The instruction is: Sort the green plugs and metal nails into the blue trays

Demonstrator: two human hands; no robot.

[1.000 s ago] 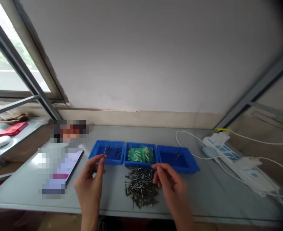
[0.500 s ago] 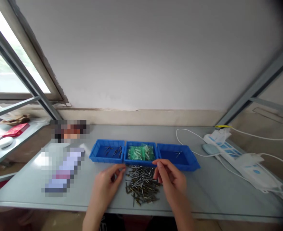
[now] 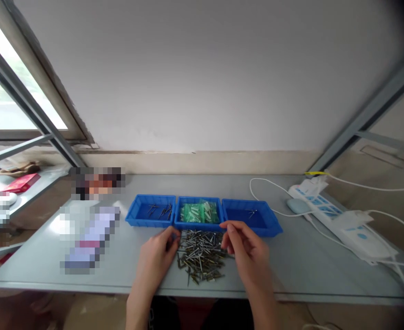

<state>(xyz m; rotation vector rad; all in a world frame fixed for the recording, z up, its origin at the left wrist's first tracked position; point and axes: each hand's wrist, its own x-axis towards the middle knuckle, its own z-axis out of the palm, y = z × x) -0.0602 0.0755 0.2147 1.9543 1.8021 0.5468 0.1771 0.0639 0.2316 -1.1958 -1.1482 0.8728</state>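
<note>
A pile of thin metal fasteners (image 3: 202, 256), silver and brass-coloured, lies on the table between my hands. At its left edge is my left hand (image 3: 157, 252), with curled fingers and the fingertips beside the fasteners; whatever they may pinch is hidden. My right hand (image 3: 248, 247) hovers at the pile's right side, thumb and index finger bent together, and anything between them is too small to make out. Behind the pile stand a left blue tray (image 3: 150, 223) with several fasteners, a middle blue tray (image 3: 197, 226) with green bags (image 3: 192, 212) of pale pieces, and a right blue tray (image 3: 267, 224) holding a few fasteners.
A white power strip (image 3: 346, 224) with plugs and white cables lies at the right. A blurred-out flat object (image 3: 93, 236) lies on the left of the grey table (image 3: 126, 275). Metal frame posts rise on both sides, with a wall behind.
The view has tilted slightly, so the trays and pile sit a little higher in the picture. Both hands stay beside the pile, with the left fingers slightly more curled.
</note>
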